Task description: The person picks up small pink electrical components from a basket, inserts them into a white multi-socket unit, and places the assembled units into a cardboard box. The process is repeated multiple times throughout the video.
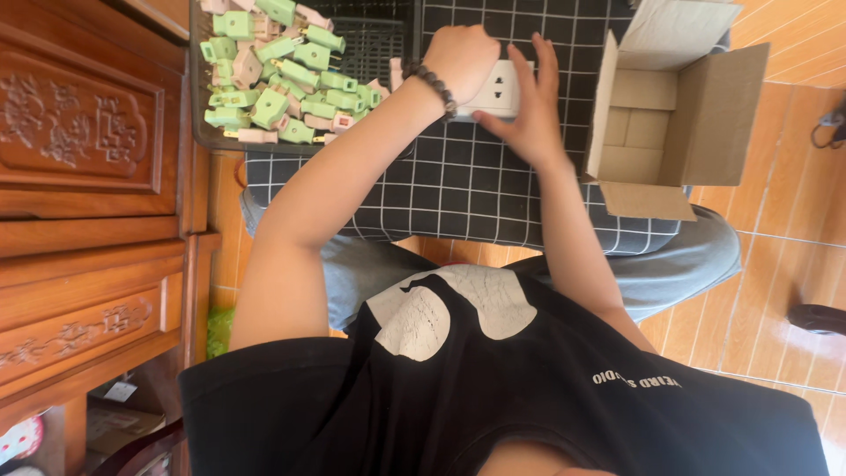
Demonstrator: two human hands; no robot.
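Note:
A white socket block (499, 89) lies on a black cushion with a white grid (458, 185) across my lap. My left hand (460, 55), with a dark bead bracelet on its wrist, is curled in a fist over the block's left end. From the right and below, my right hand (531, 110) clasps the block, its fingers stretched up along the side. Whether my left fist hides a smaller part I cannot tell.
A black slotted tray (381, 42) at the upper left holds several green and pink plugs (280, 75). An open cardboard box (679, 115) with beige pieces inside stands at the right. Carved wooden furniture (88, 176) fills the left; orange floor tiles (775, 291) lie to the right.

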